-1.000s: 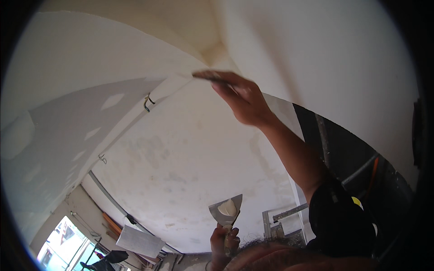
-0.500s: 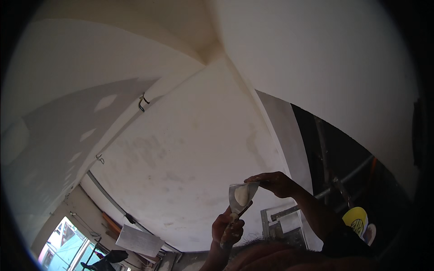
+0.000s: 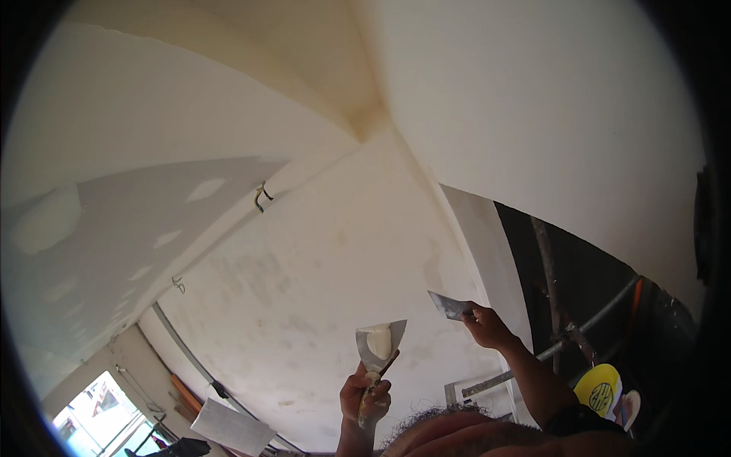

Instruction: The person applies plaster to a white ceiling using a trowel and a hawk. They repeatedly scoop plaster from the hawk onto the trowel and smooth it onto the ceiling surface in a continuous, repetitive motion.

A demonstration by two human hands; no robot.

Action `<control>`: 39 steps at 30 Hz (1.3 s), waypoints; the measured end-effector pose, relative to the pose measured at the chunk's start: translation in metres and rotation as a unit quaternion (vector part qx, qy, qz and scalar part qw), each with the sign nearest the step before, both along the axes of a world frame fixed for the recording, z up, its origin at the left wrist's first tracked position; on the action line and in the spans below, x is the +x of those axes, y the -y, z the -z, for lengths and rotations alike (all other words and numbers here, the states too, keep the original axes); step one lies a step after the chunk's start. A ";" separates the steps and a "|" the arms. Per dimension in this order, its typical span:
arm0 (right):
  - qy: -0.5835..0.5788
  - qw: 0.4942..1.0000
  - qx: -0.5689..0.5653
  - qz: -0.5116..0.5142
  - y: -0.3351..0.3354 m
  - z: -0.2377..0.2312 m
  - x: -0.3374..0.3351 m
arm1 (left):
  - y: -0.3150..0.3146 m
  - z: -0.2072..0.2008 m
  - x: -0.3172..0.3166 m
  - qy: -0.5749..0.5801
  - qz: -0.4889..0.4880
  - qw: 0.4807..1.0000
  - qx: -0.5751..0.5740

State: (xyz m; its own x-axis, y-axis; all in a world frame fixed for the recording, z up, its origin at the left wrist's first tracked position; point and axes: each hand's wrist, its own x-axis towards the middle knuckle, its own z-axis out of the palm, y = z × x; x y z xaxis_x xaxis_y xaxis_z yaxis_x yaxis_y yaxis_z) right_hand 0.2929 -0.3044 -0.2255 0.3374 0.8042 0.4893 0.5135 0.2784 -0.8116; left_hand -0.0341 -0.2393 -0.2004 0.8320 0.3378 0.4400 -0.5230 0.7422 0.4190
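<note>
Your 2 hands are well apart, each with its fingers closed around a tool. Your left hand (image 3: 365, 400) grips the handle of a broad scraper (image 3: 397, 336), blade up, with a lump of cream-white paste (image 3: 378, 343) lying on its face. Your right hand (image 3: 488, 329) holds a flat metal blade (image 3: 451, 307) to the right of the scraper, its edge pointing up and left; the 2 tools don't touch. Whether the right blade touches the wall behind it, you can't tell from this view.

As far as shows, the work looks partway along. On the grey panel (image 3: 145, 217) at left, separate pale patches (image 3: 204, 190) run in a row, with bare grey between them. The large white wall (image 3: 343, 251) ahead is mostly pale but mottled with grey smudges, so its finish looks uneven. A good dollop remains on your scraper, unspread. Loose wires (image 3: 262, 199) poke out along the seam between panel and wall, and a dark opening with metal poles (image 3: 547, 263) lies at right.
</note>
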 end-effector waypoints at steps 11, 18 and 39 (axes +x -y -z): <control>0.042 0.986 0.161 0.035 0.002 -0.039 -0.005 | -0.012 0.012 -0.003 -0.009 0.001 1.000 -0.019; 0.016 0.982 0.183 0.039 0.020 -0.063 -0.022 | -0.016 0.014 -0.007 -0.019 -0.008 1.000 -0.014; -0.027 0.974 0.223 -0.014 0.008 -0.083 -0.014 | -0.027 0.022 -0.001 -0.023 -0.039 0.998 -0.052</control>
